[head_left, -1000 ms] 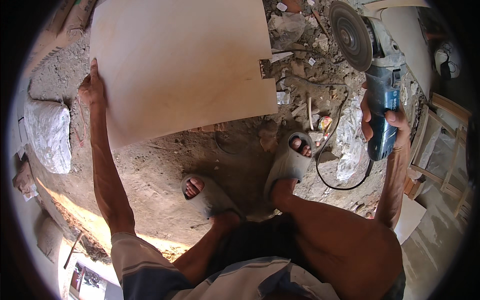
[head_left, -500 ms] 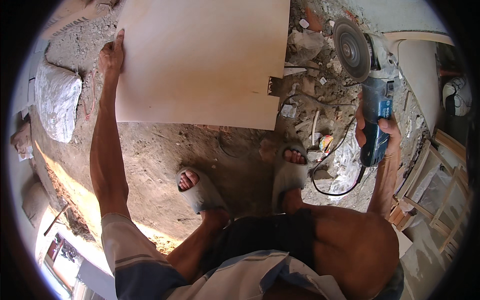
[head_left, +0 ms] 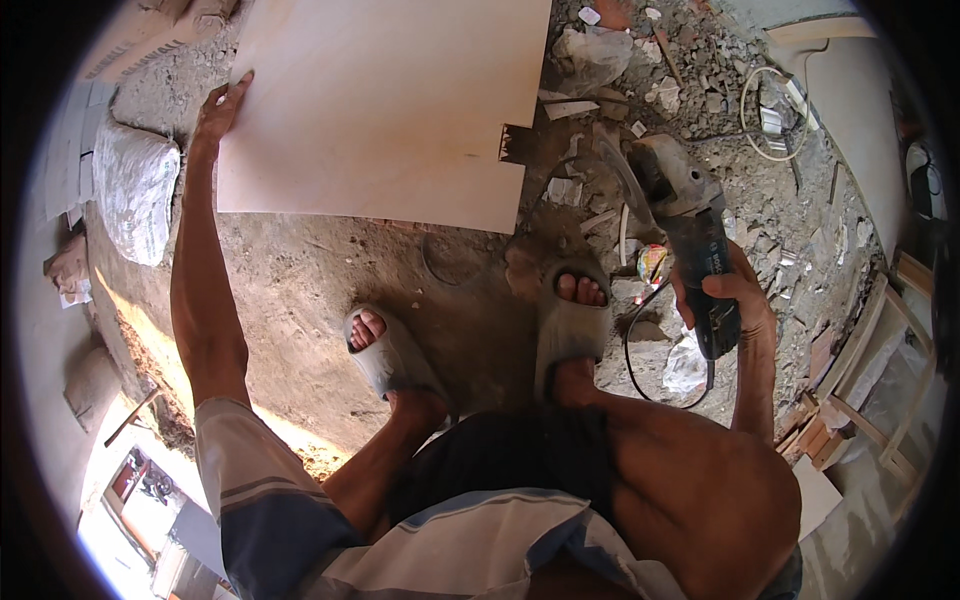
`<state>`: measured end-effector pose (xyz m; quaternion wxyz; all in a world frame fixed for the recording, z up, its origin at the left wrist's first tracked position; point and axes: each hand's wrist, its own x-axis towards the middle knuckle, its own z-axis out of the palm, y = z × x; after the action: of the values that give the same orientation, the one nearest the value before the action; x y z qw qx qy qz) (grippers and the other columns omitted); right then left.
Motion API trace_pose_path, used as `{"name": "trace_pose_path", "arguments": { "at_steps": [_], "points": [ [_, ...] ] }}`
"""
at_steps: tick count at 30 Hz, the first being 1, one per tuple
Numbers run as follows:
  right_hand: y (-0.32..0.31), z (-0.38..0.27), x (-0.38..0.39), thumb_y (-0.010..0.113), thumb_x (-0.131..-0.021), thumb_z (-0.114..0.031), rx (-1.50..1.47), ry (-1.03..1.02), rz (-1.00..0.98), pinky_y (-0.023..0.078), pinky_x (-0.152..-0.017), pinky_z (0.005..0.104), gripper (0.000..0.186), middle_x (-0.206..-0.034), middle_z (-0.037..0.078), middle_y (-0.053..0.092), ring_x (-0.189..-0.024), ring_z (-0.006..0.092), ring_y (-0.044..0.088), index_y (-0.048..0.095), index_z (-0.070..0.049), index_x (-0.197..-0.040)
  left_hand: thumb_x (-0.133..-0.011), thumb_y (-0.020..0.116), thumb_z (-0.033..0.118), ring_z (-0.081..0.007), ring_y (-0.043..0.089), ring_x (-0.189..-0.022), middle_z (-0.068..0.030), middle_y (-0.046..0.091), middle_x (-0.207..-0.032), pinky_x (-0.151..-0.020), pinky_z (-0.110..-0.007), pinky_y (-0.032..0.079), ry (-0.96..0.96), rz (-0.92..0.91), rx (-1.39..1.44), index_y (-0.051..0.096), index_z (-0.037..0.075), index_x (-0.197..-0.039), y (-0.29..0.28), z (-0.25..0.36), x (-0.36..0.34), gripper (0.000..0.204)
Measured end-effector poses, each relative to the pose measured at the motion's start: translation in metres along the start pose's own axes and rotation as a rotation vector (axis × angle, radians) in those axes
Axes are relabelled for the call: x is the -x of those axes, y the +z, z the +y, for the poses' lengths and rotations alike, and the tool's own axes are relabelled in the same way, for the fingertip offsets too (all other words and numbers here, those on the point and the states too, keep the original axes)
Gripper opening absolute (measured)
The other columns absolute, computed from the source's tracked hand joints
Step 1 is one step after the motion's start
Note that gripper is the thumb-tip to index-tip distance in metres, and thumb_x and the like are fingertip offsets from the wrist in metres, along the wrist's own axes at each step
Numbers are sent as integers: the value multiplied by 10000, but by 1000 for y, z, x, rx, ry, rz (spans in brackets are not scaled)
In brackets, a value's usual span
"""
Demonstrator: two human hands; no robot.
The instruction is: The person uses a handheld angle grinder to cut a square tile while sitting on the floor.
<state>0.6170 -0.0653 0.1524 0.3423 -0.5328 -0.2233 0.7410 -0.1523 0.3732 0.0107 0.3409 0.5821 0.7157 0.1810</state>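
A large cream tile (head_left: 375, 115) slants up in front of my feet, with a small jagged notch in its right edge near the lower corner. My left hand (head_left: 222, 108) grips its left edge, thumb on the face; the fingers behind are partly hidden. In my right hand (head_left: 742, 292) is a blue-bodied angle grinder (head_left: 712, 262), held by its body to the right of the tile. Its cutting disc (head_left: 624, 178) is turned nearly edge-on, apart from the notch. A dark power cord (head_left: 632, 372) loops down from the grinder's rear end.
Rubble (head_left: 715, 90) and scraps cover the ground at right. Plastic sheeting (head_left: 135, 190) lies at left, cardboard boxes (head_left: 150, 45) at the far left. Wooden frames (head_left: 868, 370) stand at the right. My sandals (head_left: 392, 355) rest on the dirt floor below the tile.
The grinder has swung left and down toward the tile, its disc turning from face-on to nearly edge-on. My left hand keeps its grip on the tile; the whole view has shifted slightly.
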Motion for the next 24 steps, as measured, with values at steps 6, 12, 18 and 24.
{"name": "trace_pose_path", "arguments": {
  "at_steps": [6, 12, 18, 24],
  "points": [
    [-8, 6, -11, 853, -809, -314, -4, 80, -2, 601, -506, 356, 694, -854, 176, 719, -578, 236, 717, 599, 50, -1343, -798, 808, 852, -324, 622, -1409, -207, 664, -1515, -1197, -440, 476, -159, 60, -158, 519, 32, -1635, 45, 24, 33, 1206],
    [-11, 17, -33, 852, -825, -277, 1, 154, -33, 601, -520, 367, 637, -884, 181, 729, -588, 243, 723, 600, 26, -1325, -793, 756, 905, -363, 618, -1424, -245, 660, -1509, -1200, -452, 481, -118, 257, -263, 505, 55, -1651, 53, 37, 64, 1234],
    [-20, 23, -63, 868, -838, -289, 17, 166, -146, 597, -515, 367, 608, -893, 170, 736, -589, 239, 726, 613, 19, -1296, -749, 780, 917, -373, 733, -1250, -238, 755, -1362, -1107, -479, 557, -108, 383, -310, 629, -12, -1531, 50, 38, 71, 1224],
    [-19, 17, -84, 894, -836, -286, 42, 189, -163, 598, -515, 364, 589, -875, 162, 738, -592, 227, 728, 633, 16, -1270, -745, 756, 939, -412, 688, -1336, -294, 713, -1432, -1201, -478, 502, -105, 439, -331, 612, -79, -1535, 57, 26, 67, 1297]
  ]
}}
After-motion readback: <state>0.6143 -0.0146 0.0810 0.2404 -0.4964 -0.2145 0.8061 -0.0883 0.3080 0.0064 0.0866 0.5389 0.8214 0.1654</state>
